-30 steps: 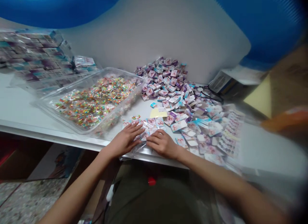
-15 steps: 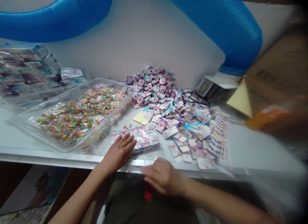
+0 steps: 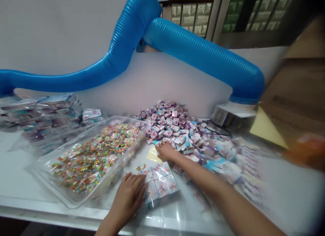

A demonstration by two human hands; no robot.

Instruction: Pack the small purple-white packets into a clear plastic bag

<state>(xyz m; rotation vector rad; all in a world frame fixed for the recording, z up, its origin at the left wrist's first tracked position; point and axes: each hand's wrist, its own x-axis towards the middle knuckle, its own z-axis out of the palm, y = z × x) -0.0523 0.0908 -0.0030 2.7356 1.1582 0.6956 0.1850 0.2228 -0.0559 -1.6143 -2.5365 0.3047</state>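
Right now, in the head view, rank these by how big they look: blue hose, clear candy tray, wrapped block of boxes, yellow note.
1. blue hose
2. clear candy tray
3. wrapped block of boxes
4. yellow note
The block's nearness to the camera inflates it.

White table (image 3: 17, 171) with candy tray (image 3: 73, 205), small-box pile (image 3: 172, 122), wrapped box stacks (image 3: 43, 117)

camera: one, worn on the person's head | faces: forward and down | near: close over the left hand (image 3: 128, 195), right hand (image 3: 166, 150) a little farther out | low edge: table (image 3: 38, 210) rim by the left hand | top: blue hose (image 3: 198, 50) on the wall past both hands
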